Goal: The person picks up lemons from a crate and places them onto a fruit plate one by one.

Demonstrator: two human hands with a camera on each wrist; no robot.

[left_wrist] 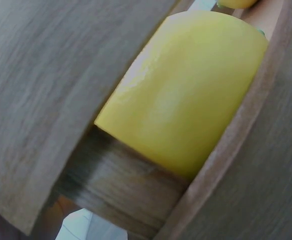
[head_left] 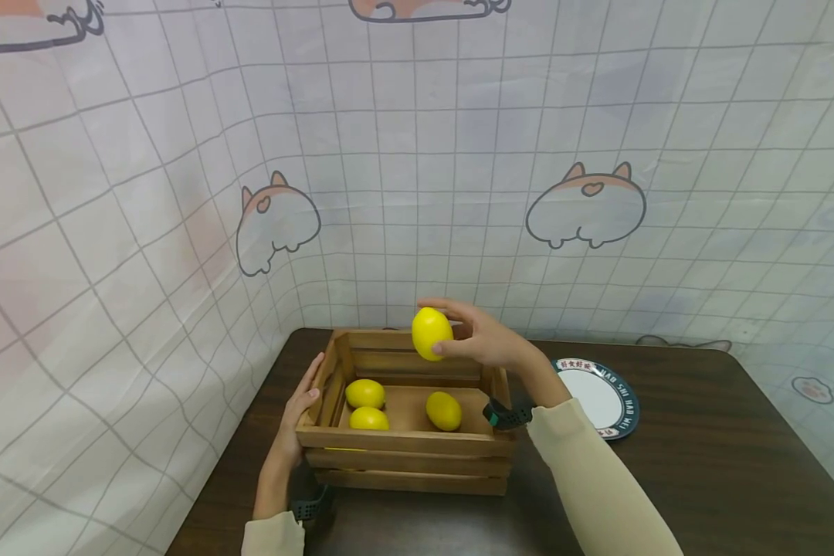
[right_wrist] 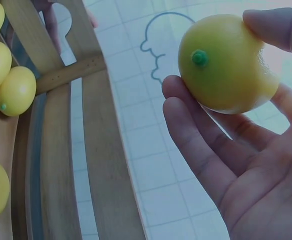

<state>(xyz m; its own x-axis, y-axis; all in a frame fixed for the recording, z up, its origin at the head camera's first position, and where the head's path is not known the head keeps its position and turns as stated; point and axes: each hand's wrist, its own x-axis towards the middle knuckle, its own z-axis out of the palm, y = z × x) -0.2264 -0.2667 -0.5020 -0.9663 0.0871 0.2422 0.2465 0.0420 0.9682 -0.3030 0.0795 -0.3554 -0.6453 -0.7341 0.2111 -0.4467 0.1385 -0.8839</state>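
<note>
My right hand (head_left: 489,337) pinches a yellow lemon (head_left: 432,333) between thumb and fingers, above the back of a wooden slatted crate (head_left: 406,463). In the right wrist view the held lemon (right_wrist: 221,65) shows a green stem end. My left hand (head_left: 299,409) rests against the crate's left side with its fingers fairly straight. Inside the crate, two lemons sit at the left, including a rear lemon (head_left: 365,394), and another lemon (head_left: 444,411) lies nearer the right. Through a gap between slats, the left wrist view shows a lemon (left_wrist: 186,90) close up.
The crate stands on a dark wood table (head_left: 709,432). A white plate (head_left: 587,395) with a dark lettered rim lies to the right, partly behind the right forearm. A grid-patterned cloth (head_left: 445,139) hangs behind and to the left. A thin cable (head_left: 688,342) runs along the back edge.
</note>
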